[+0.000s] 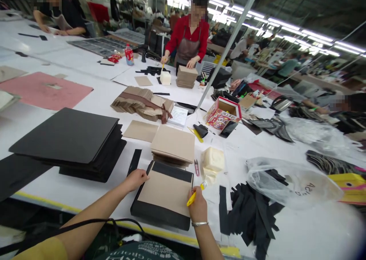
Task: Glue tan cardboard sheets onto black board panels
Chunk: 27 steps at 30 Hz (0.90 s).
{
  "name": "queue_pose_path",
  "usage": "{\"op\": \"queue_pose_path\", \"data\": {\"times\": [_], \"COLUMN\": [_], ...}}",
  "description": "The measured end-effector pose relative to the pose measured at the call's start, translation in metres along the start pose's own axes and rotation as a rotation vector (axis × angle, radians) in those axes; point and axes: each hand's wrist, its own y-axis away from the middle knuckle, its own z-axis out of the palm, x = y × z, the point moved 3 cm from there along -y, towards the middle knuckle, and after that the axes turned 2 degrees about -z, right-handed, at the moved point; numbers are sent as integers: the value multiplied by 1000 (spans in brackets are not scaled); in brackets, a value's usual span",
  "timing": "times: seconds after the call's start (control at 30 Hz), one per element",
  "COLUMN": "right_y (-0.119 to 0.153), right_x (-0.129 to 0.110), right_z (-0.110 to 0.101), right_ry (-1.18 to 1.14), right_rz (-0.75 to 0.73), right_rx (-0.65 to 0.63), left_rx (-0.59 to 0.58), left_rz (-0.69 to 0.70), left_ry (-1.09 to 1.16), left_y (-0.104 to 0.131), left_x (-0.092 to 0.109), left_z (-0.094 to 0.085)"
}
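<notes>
I see the left hand [137,180] touching the beige board [164,193] by its far left corner, pinching or resting, I can't tell; the right hand [198,206] clutches a yellow-handled brush [192,199] at the board's right edge.

Yellow-handled brushes [190,200], two; cream-coloured blocks [213,159], two; strapped tan board bundle [143,106], one; thread snips [196,168], one pair; red-printed carton [217,118], one; red-labelled bottle [129,56], one; pink sheet [37,92], one; lettered plastic bag [311,193], one.

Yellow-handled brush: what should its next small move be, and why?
Probably ease the brush left onto the black-bordered tan board: the right hand holds it by the board's right edge, tip near the pale block, and the left hand is at the left edge.
</notes>
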Motion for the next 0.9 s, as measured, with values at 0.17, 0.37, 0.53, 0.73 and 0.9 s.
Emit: {"op": "queue_pose_path", "data": {"times": [0.17, 0.37, 0.53, 0.73, 0.9], "right_y": [1, 2, 0, -5, -14], "right_x": [4, 2, 6, 1, 1], "right_z": [2, -2, 0, -4, -27], "right_ry": [-20, -15, 32, 179, 335], "right_rz": [14, 48, 71, 51, 41], "right_rx": [2, -13, -12, -172, -229], "left_rx": [-6, 9, -17, -60, -76], "left_rz": [-5, 5, 2, -28, -80], "left_ry": [6, -45, -102, -228, -487], "left_y": [1, 2, 4, -1, -3], "left_x": [-2, -4, 0, 1, 2], "left_z": [2, 5, 5, 1, -17]}}
